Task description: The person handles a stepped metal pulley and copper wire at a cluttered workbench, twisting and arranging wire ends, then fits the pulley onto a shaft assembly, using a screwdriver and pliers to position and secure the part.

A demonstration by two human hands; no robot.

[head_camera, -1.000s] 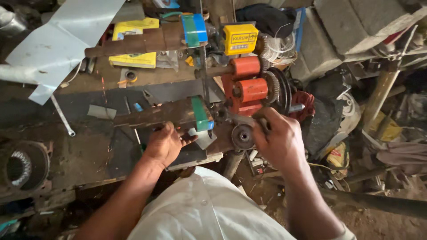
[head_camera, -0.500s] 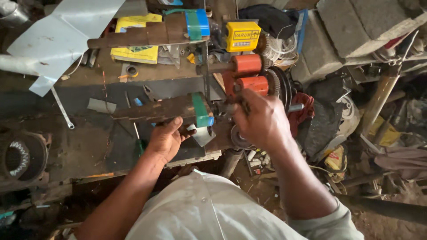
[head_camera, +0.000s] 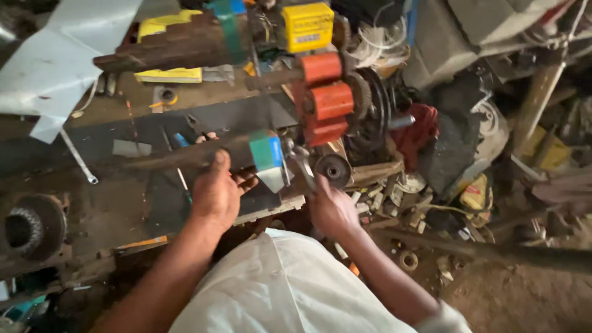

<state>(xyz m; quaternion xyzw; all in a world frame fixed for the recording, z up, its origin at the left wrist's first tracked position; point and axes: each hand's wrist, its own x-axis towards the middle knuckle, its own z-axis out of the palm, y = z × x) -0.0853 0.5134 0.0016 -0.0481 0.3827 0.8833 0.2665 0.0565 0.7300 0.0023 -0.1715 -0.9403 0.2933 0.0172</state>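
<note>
Cluttered and dim, the workshop is packed with metal parts, and a dark, stained surface (head_camera: 92,209) runs across the left half of the view with scrap and loose hardware piled on the dirt floor (head_camera: 524,296) to the right. The left hand (head_camera: 216,191) lies palm down on a long rusty bar (head_camera: 179,157) that stretches across the surface; its grip is loose, the thumb up on the bar and the fingers spread toward a green block (head_camera: 266,151) fixed at the bar's right end, so it presses rather than clamps. The right hand (head_camera: 330,209) sits just below and right of that block, with its grip closed around a small metal handle (head_camera: 302,163) that rises from between the fingers, though how tightly it closes cannot be told. Touching distance to the right of the handle is a round dark wheel (head_camera: 333,169), and above it stands an orange machine (head_camera: 330,108) with stacked rollers and dark gears. A yellow box (head_camera: 307,26) sits behind the machine at the top edge. Farther left, a second rusty bar (head_camera: 166,49) lies over a yellow packet (head_camera: 169,75), a pale metal sheet (head_camera: 61,68) hangs over the corner, and a toothed ring (head_camera: 28,228) rests at the left edge. A white shirt (head_camera: 277,290) fills the bottom.
</note>
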